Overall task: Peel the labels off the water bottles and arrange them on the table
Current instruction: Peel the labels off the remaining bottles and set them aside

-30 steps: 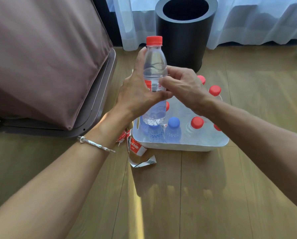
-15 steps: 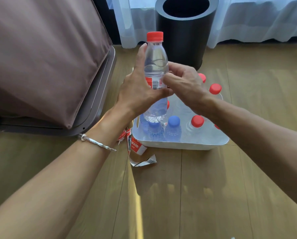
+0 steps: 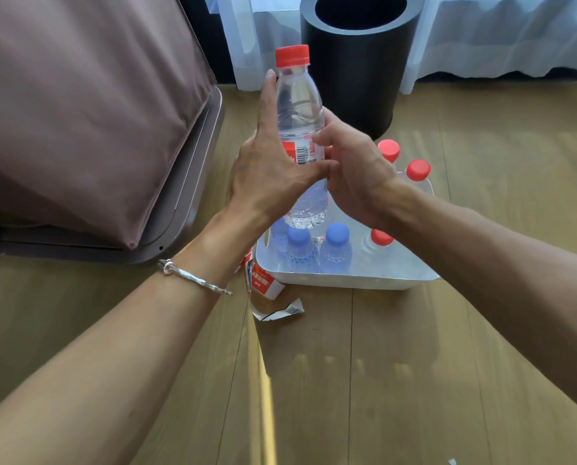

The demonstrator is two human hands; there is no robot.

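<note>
Left hand (image 3: 267, 176) wraps the upright bottle (image 3: 299, 105) held above the tray's (image 3: 347, 280) left edge, right hand (image 3: 354, 172) fingertips pinching the label (image 3: 302, 152); risk: thin label tears partway, or a slipped grip drops the bottle.

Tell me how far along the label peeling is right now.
Done: peeled labels lie beside the white tub, so some bottles are stripped. In hand: the left hand holds a red-capped bottle upright while the right hand picks at its label. Left: arranging the bottles in the tub; whether they carry labels is unclear.
</note>
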